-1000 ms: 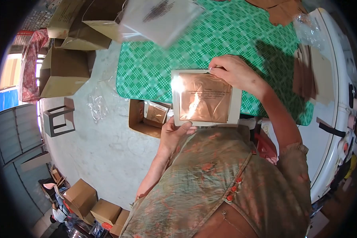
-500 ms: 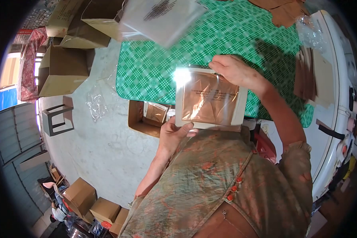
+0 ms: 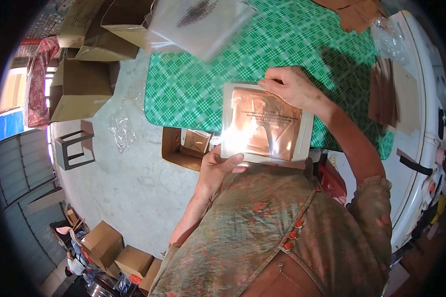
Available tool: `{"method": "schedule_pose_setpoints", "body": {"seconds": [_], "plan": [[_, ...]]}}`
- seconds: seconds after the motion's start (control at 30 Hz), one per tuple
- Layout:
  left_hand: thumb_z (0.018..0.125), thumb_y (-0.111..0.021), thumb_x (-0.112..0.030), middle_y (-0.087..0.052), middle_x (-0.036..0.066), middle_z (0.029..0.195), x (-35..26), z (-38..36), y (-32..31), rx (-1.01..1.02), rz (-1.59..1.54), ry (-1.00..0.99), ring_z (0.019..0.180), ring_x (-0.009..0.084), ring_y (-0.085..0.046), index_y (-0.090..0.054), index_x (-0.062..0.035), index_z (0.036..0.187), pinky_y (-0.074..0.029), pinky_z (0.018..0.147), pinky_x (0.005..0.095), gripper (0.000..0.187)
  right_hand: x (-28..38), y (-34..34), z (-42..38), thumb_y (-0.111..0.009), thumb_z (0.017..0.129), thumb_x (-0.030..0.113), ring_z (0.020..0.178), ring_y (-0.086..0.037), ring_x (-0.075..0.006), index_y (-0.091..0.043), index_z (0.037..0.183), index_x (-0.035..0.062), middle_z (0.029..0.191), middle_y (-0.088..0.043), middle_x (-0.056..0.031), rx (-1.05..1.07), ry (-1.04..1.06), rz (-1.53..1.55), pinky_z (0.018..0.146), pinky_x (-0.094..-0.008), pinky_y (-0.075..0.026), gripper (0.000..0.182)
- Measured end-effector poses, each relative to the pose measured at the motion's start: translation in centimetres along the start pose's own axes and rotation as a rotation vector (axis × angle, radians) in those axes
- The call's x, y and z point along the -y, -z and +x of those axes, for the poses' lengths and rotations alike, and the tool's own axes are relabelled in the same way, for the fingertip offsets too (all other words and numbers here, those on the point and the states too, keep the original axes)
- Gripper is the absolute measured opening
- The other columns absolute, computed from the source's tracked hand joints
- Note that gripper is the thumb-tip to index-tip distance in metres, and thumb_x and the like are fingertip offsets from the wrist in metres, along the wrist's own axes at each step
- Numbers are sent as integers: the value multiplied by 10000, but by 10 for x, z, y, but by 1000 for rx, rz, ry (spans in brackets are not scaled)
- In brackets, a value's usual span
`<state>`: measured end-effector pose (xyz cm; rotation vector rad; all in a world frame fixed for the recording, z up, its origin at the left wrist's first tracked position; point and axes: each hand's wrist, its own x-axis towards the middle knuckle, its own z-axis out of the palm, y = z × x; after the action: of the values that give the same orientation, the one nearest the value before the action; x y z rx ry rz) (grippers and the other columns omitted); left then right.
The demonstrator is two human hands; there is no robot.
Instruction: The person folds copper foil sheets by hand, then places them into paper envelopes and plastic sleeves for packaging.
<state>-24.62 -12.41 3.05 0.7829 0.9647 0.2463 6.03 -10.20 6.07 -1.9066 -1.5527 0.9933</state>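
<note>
Between my hands is a clear plastic bag (image 3: 265,126) with small printed text. It covers a shiny brown square sheet with a pale border, and light glares off its lower left. My left hand (image 3: 217,170) is closed on the lower left corner, thumb on top. At the upper edge, my right hand (image 3: 292,89) pinches the bag with its fingers bent. The bag is tilted in front of my body, over the near edge of the green checked tabletop (image 3: 183,89). Below my left hand, an open cardboard box (image 3: 176,158) holds a similar wrapped brown piece.
A stack of clear bags (image 3: 198,27) lies at the table's far left. Brown leather pieces (image 3: 349,12) lie at the far edge, and a stack of brown and pale sheets (image 3: 394,96) is at right. Cardboard boxes (image 3: 82,91) and a dark frame stool (image 3: 74,146) stand on the floor.
The bag has shifted slightly right and changed its tilt, so the glare moved from its upper left to its lower left. Both hands keep their hold.
</note>
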Motion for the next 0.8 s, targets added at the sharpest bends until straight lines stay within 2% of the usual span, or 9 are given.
{"method": "schedule_pose_setpoints", "body": {"seconds": [0.2,0.3,0.4,0.5,0.6,0.7,0.8], "plan": [[986,-706,-56,-715,107,1189,-5,-1,-2,-7,-45,-2,944,216,-749,-589,16,1351,-636,793,307,390,-1,0,4,-629,986,407,595,-546,-180,-677,809,-12,655,-619,-89,-35,-34,63,617,-383,-470,458],[980,-712,-57,-710,102,1176,-7,-2,-3,-14,-22,5,941,222,-749,-581,17,1360,-634,802,316,409,-2,-2,5,-659,1027,306,616,-329,-74,-498,718,7,634,-379,41,-11,-79,129,537,-314,-301,460],[980,-711,-57,-713,99,1163,-1,-1,1,6,-21,7,941,222,-749,-581,17,1358,-634,803,316,407,5,8,9,-668,1017,301,614,-348,-70,-519,718,1,631,-424,36,83,-159,97,541,-313,-320,449],[981,-707,-53,-716,98,1154,2,1,3,2,-12,-17,938,223,-750,-584,21,1348,-635,802,316,394,12,9,9,-684,998,303,618,-403,-79,-554,751,-8,634,-484,24,84,-36,133,564,-319,-364,417],[980,-702,-43,-721,96,1153,-5,-1,-1,-2,-5,-16,938,218,-750,-589,19,1338,-634,800,312,380,16,1,11,-685,971,282,626,-480,-120,-607,817,-1,662,-542,-13,69,31,25,601,-343,-416,332],[981,-697,-34,-725,93,1157,-6,-2,-4,5,-31,-23,938,212,-751,-591,13,1339,-633,796,307,376,2,-12,20,-692,938,251,673,-560,-191,-644,876,28,746,-598,-55,-37,290,-43,634,-370,-443,236],[983,-695,-31,-727,92,1160,-4,-2,-3,-12,-58,-15,937,210,-751,-594,8,1340,-631,791,304,374,-2,-17,19,-705,912,219,737,-602,-251,-650,884,41,868,-649,-81,-30,277,-118,650,-384,-465,188]]}}
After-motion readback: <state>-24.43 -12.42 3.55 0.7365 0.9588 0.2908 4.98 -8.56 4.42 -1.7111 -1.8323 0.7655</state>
